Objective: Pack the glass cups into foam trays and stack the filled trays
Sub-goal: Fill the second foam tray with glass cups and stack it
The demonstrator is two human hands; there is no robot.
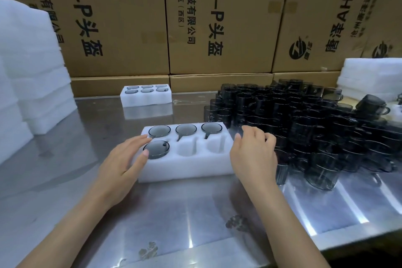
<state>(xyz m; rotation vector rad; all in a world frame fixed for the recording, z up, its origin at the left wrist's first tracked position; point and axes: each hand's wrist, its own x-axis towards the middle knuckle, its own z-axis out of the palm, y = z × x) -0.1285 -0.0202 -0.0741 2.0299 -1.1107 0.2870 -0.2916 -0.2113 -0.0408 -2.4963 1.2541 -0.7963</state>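
A white foam tray (189,165) lies on the steel table in front of me. Smoky glass cups fill its three back pockets and the front left pocket (156,148); the front middle (187,147) and front right pockets are empty. My left hand (124,159) rests with straight fingers at the tray's left end, beside the front left cup. My right hand (254,152) hovers at the tray's right end, fingers relaxed, holding nothing. A big heap of dark glass cups (309,128) sits right of the tray.
A filled foam tray (146,95) stands farther back on the table. Stacks of white foam rise at the left (32,72) and back right (372,76). Cardboard boxes (217,17) wall off the back. The table's front edge (348,243) runs lower right.
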